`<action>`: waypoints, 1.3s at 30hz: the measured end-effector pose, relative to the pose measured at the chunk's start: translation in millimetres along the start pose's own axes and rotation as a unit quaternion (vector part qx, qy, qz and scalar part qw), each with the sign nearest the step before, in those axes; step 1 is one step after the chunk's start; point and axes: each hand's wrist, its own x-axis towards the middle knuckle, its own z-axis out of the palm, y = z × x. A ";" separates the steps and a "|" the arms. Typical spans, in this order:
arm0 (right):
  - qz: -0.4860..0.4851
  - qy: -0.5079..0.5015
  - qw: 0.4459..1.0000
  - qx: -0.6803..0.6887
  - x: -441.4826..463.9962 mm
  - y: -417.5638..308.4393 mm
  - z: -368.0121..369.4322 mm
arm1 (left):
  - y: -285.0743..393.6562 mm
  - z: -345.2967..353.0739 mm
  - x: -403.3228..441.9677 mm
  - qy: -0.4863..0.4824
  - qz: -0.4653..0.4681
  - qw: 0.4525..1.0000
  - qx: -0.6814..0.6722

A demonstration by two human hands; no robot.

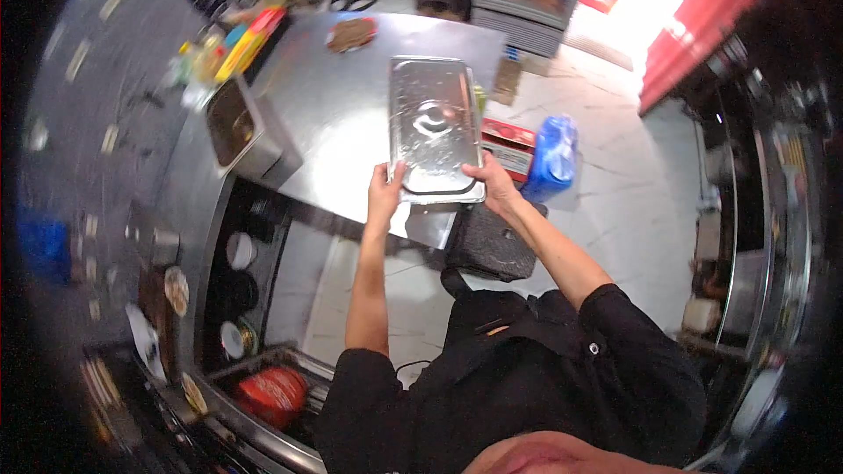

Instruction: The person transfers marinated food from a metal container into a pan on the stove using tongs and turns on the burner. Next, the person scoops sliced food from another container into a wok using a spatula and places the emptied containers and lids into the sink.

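A rectangular stainless-steel pan lid with a recessed centre handle is held level in front of me, over the right side of the steel table. My left hand is closed on its near left corner, thumb on top. My right hand grips the near right corner the same way, thumb over the rim. The fingers below the metal are hidden. Whether a pan sits under the lid, I cannot tell.
A deep steel container stands at the table's left side, near a yellow-and-red box. A brown item lies at the far edge. On the floor to the right are a red carton, a blue-wrapped pack and a dark bag.
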 end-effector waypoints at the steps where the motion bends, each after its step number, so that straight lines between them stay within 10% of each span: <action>1: -0.017 -0.022 1.000 -0.004 -19.4 -10.0 -11.7 | 13.9 12.3 -12.3 -0.039 -0.057 0.995 -0.067; 15: -0.142 0.150 0.978 -0.002 -449.2 -159.1 -289.4 | 17.2 436.2 -258.2 -0.317 -0.028 0.923 -0.217; 21: -0.351 0.273 0.856 0.262 -631.3 -177.3 -375.5 | 9.5 633.5 -380.4 -0.467 -0.080 0.862 -0.179; 29: -0.528 0.448 0.678 0.247 -706.1 -244.3 -455.3 | -1.9 849.6 -523.0 -0.572 -0.147 0.775 -0.224; 35: -0.565 0.472 0.648 0.195 -762.8 -339.3 -589.2 | 15.6 1014.1 -548.4 -0.645 -0.027 0.750 -0.144; 39: -0.575 0.506 0.623 0.160 -793.1 -427.3 -639.0 | 61.8 1097.9 -539.9 -0.718 -0.107 0.682 -0.086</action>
